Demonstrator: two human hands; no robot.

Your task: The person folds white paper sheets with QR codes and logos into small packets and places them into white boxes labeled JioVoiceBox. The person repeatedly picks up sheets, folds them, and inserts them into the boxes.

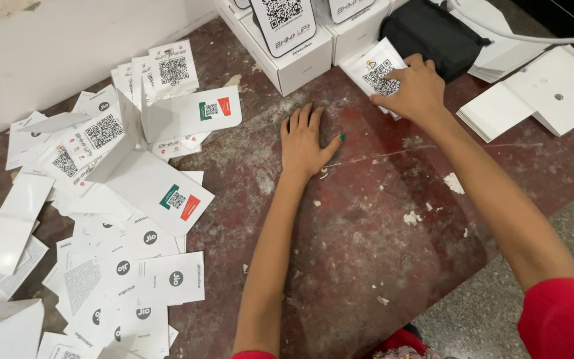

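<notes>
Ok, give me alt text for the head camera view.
The right hand rests on a small stack of white cards beside a black pouch, while the left hand lies flat on the worn reddish floor. Loose white cards and leaflets are scattered to the left.

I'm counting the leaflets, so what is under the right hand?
The right hand rests on a small stack of white cards with a square code pattern. How many lie beneath it cannot be seen; the hand covers them.

We have bare floor (367, 219) open through the middle and near right. Scattered white cards (121, 266) crowd our left, white boxes (293, 56) and a black pouch (433, 33) wall off the far side.
</notes>
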